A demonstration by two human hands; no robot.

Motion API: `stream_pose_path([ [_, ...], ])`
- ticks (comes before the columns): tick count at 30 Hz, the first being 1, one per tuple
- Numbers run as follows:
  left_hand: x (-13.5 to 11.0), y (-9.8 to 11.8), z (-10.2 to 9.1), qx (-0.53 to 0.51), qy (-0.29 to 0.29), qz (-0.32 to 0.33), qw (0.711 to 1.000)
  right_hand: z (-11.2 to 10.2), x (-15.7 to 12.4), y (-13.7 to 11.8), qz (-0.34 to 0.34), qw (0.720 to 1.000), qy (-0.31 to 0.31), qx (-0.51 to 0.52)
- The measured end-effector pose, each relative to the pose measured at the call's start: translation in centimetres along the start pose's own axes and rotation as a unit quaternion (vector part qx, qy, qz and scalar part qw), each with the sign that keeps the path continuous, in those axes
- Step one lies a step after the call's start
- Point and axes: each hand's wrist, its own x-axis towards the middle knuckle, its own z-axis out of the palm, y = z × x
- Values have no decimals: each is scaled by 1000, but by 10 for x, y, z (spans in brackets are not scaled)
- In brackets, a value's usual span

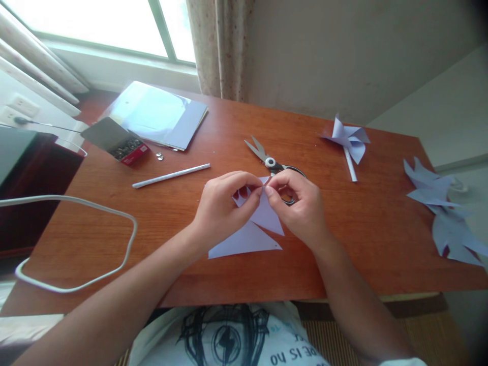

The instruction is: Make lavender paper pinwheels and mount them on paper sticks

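Observation:
My left hand (231, 201) and my right hand (299, 203) meet fingertip to fingertip above a cut sheet of pale paper (244, 241). Each pinches thumb against forefinger; whatever lies between the tips is too small or hidden to make out. The paper has slits running inward and a tiny hole near its right corner, and my fingers cover part of it. Just beyond my right hand lie scissors (270, 162) with spread blades, their handles partly behind that hand. A rolled white paper stick (171, 176) rests to the left of my hands.
A red box of small metal pieces (127, 150) stands open at left, a few loose metal pieces (159, 156) beside it. Behind is a stack of paper (163, 114). A paper pinwheel (348, 140) and more cut paper (438, 198) lie right. A white cable (135, 229) loops at left.

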Motion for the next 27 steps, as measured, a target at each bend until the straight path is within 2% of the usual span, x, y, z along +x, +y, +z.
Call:
stream_pose_path([
  [15, -1, 1, 0, 50, 0, 0, 999, -2, 1, -1, -86, 991, 14, -99],
  [18, -1, 0, 0, 70, 3, 22, 997, -1, 2, -1, -104, 987, 21, -117],
  [22, -3, -2, 2, 109, 17, 90, 990, 2, 1, -1, -123, 982, 45, -133],
  [25, -4, -2, 4, 140, 28, 128, 981, 3, 1, -3, -109, 985, 55, -124],
  [27, -3, -1, 3, 135, 31, 125, 982, 3, 0, -4, -75, 992, 55, -85],
])
